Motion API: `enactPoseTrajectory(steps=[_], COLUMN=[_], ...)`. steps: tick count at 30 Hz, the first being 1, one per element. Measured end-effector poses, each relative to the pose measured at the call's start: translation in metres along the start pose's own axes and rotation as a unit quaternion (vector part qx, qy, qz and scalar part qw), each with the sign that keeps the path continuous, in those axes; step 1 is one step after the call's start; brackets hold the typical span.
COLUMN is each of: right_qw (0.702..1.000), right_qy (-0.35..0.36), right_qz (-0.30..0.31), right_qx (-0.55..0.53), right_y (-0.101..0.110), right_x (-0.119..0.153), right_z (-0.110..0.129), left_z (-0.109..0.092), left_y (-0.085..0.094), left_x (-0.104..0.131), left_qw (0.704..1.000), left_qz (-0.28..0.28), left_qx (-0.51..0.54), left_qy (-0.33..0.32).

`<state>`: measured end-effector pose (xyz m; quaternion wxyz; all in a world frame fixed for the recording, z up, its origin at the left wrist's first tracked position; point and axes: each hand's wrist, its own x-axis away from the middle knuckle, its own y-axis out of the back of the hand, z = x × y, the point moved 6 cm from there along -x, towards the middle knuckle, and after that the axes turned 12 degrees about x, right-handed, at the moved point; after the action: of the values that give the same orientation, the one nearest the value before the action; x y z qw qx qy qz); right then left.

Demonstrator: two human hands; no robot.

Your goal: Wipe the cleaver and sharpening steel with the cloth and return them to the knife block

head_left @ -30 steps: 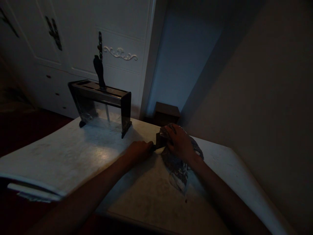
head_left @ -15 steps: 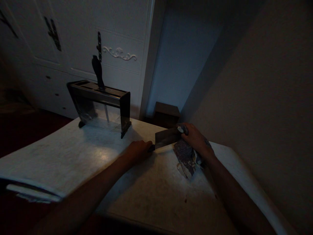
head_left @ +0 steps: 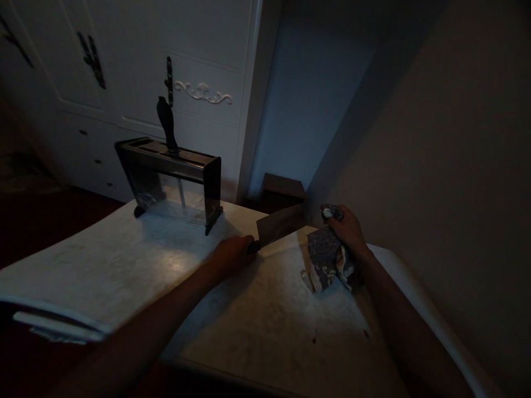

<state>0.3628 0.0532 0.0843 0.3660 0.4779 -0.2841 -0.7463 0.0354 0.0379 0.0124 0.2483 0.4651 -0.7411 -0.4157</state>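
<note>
The cleaver (head_left: 279, 227) sits over the table (head_left: 124, 265), its handle clenched in the left hand (head_left: 232, 255). Its blade runs away and rightward toward the right hand (head_left: 346, 229), whose fingers bunch a patterned cloth (head_left: 327, 262).

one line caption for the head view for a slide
Left hand grips a cleaver over a white table; right hand clutches a patterned cloth.

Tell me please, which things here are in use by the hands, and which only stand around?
In use:
- broad steel cleaver with dark handle, gripped by the left hand
- crumpled dark patterned cloth, held by the right hand
- pale marbled table under both

Standing around:
- dark-framed knife block with clear sides, one black-handled knife in it
- white cupboard
- small brown box
</note>
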Motion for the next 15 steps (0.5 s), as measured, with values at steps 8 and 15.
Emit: enactPoseTrajectory(steps=[8,15], right_qw=[0.998,0.990], right_qy=[-0.011,0.112], right_qz=[-0.022,0.048], right_qx=[-0.058,-0.067], right_y=[0.006,-0.017], right_x=[0.017,0.058], right_z=[0.041,0.101], left_z=[-0.002,-0.004], left_y=[0.006,0.004], left_x=[0.000,-0.002], left_qw=[0.998,0.993], left_qz=[-0.025,-0.029], left_qx=[0.052,0.110], left_qy=[0.002,0.011])
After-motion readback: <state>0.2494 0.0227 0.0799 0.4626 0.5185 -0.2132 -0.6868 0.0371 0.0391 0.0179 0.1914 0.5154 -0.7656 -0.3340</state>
